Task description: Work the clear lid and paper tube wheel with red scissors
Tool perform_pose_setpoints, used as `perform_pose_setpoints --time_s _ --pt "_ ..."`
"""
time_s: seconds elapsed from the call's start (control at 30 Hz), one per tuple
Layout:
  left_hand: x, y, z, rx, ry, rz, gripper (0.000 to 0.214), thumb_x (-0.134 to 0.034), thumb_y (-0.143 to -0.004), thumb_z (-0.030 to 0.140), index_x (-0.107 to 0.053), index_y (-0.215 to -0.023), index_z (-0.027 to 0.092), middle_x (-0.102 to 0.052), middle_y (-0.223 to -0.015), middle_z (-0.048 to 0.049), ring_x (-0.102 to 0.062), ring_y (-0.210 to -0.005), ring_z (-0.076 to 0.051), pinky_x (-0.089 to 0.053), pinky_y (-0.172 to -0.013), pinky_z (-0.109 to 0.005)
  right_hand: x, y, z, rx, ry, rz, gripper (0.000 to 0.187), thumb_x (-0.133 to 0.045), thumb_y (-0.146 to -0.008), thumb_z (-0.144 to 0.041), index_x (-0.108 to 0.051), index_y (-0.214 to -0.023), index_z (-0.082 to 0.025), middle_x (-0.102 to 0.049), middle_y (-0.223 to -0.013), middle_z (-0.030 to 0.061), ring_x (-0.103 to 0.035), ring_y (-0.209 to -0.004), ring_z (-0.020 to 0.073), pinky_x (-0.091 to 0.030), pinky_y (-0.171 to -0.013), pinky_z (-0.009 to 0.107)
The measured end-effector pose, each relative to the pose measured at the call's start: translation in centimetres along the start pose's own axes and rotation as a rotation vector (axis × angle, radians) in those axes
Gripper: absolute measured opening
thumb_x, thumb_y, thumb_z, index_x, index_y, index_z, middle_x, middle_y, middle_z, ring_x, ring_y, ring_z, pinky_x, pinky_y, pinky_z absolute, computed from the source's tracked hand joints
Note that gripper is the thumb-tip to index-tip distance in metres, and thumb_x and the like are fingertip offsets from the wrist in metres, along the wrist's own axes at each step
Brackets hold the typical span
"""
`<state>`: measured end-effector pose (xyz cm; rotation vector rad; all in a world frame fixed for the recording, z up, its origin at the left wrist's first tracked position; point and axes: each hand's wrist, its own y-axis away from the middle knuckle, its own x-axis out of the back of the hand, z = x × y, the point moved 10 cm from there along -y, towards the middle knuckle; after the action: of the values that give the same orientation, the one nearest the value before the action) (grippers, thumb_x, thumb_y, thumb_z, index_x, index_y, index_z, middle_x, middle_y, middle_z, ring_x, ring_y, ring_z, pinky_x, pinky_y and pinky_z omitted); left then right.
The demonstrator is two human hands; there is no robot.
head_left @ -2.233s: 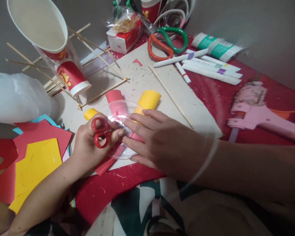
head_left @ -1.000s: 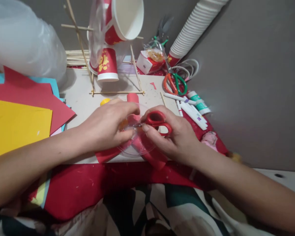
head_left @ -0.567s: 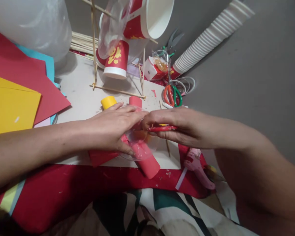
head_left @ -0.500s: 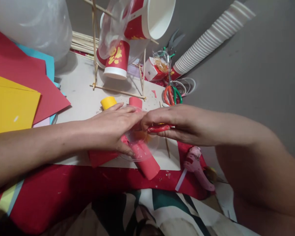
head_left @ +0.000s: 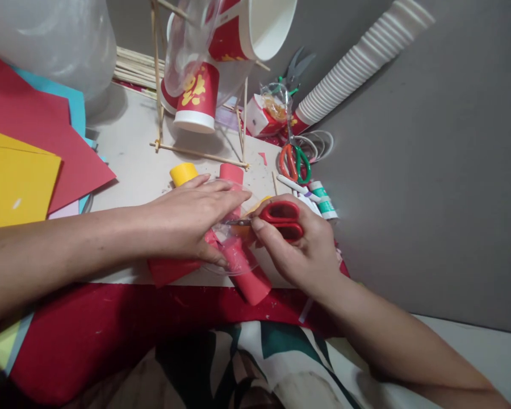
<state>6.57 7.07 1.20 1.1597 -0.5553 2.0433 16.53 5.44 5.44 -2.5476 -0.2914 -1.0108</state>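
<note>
My left hand [head_left: 200, 216] lies flat with its fingers stretched out, pressing on a clear plastic disc [head_left: 242, 264]. Under the disc are red paper tubes, one slanting toward me [head_left: 254, 284] and one end poking out beyond my fingers [head_left: 232, 173]. A yellow tube [head_left: 184, 173] shows past my fingertips. Closed around a pair of small red-handled scissors [head_left: 287, 218], my right hand [head_left: 304, 255] holds their blades level with the tips at the disc's middle, near my left thumb. Red paper [head_left: 170, 271] sticks out below my left wrist.
Behind my hands stands a stick frame [head_left: 200, 154] with red paper cups [head_left: 198, 96]. Coloured paper sheets [head_left: 21, 165] lie at left. Stacked white cups [head_left: 353, 71] lean on the wall at right, above orange-and-green-handled scissors [head_left: 296, 163].
My right hand has turned and swung lower, so the scissors' handles and blades now show. Two small rolls at right have come into view. My left hand stays on the disc.
</note>
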Motion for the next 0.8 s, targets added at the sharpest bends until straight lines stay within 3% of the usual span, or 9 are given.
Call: perform_pose_setpoints --time_s 0.07,0.13,0.23,0.3,0.33,0.53,0.7,0.8 --pt "0.1 0.1 0.1 -0.013 -0.007 0.008 0.097 -0.077 -0.076 0.054 -0.034 -0.154 0.017 -0.047 -0.156 -0.0175 -0.037 -0.148 -0.035 -0.02 -0.124 -0.052 -0.2 -0.2 1.3 -0.124 -0.067 -0.004 0.01 -0.06 -0.089 -0.018 -0.056 -0.08 -0.022 -0.061 -0.067 -0.0023 -0.059 -0.059 0.0131 -0.05 -0.058 0.027" --pt "0.2 0.1 0.2 -0.019 -0.009 0.014 0.094 -0.077 -0.076 0.054 -0.036 -0.153 0.017 -0.05 -0.152 -0.0169 -0.041 -0.145 -0.035 -0.022 -0.123 -0.051 -0.2 -1.1 1.6 -0.138 -0.089 -0.072 0.011 -0.06 -0.09 -0.02 -0.056 -0.08 -0.021 -0.062 -0.067 -0.0016 -0.059 -0.06 0.0136 -0.05 -0.058 0.027" --pt "0.3 0.1 0.2 -0.022 -0.004 0.027 0.088 -0.078 -0.075 0.054 -0.042 -0.148 0.02 -0.054 -0.148 -0.0149 -0.047 -0.14 -0.034 -0.025 -0.122 -0.051 -0.5 -2.9 -0.7 0.155 -0.025 -0.328 0.001 -0.06 -0.092 -0.02 -0.059 -0.091 -0.02 -0.067 -0.081 0.0014 -0.062 -0.07 0.0139 -0.051 -0.065 0.026" --pt "0.4 0.1 0.2 -0.025 0.006 0.031 0.087 -0.078 -0.074 0.056 -0.043 -0.146 0.021 -0.054 -0.148 -0.0148 -0.047 -0.14 -0.034 -0.025 -0.121 -0.051 -1.6 -2.7 -2.4 0.384 0.026 -0.633 0.009 -0.056 -0.093 -0.015 -0.06 -0.1 -0.02 -0.07 -0.092 0.004 -0.066 -0.082 0.0145 -0.052 -0.074 0.026" --pt "0.4 0.1 0.2 -0.026 0.011 0.029 0.088 -0.078 -0.074 0.057 -0.043 -0.146 0.021 -0.053 -0.149 -0.0153 -0.046 -0.141 -0.035 -0.025 -0.122 -0.051 -1.7 -2.7 -3.0 0.459 0.04 -0.726 0.014 -0.052 -0.094 -0.01 -0.06 -0.103 -0.019 -0.07 -0.096 0.005 -0.066 -0.085 0.0137 -0.052 -0.075 0.025" --pt "0.2 -0.1 0.3 -0.026 0.022 0.003 0.095 -0.079 -0.072 0.059 -0.041 -0.149 0.018 -0.049 -0.154 -0.0171 -0.04 -0.146 -0.035 -0.023 -0.123 -0.049 -3.6 -2.2 -6.3 0.567 0.247 -1.052 0.027 -0.047 -0.095 -0.002 -0.068 -0.089 -0.018 -0.071 -0.095 0.0049 -0.064 -0.092 0.0164 -0.049 -0.084 0.03" --pt "0.4 -0.1 0.3 -0.022 0.054 0.012 0.098 -0.078 -0.074 0.061 -0.038 -0.153 0.02 -0.046 -0.157 -0.0166 -0.037 -0.149 -0.035 -0.022 -0.123 -0.051 -4.4 -1.5 -7.2 0.548 0.335 -1.08 0.021 -0.056 -0.096 -0.012 -0.071 -0.085 -0.021 -0.072 -0.087 0.0029 -0.064 -0.083 0.0178 -0.047 -0.076 0.032" --pt "0.3 -0.1 0.2 -0.002 0.048 -0.002 0.096 -0.081 -0.072 0.056 -0.04 -0.151 0.021 -0.048 -0.155 -0.0167 -0.038 -0.148 -0.036 -0.02 -0.124 -0.052 -3.6 -2.5 -6.0 0.474 0.227 -0.925 0.019 -0.052 -0.097 -0.013 -0.069 -0.097 -0.021 -0.074 -0.093 0.0033 -0.067 -0.08 0.0158 -0.047 -0.071 0.028"
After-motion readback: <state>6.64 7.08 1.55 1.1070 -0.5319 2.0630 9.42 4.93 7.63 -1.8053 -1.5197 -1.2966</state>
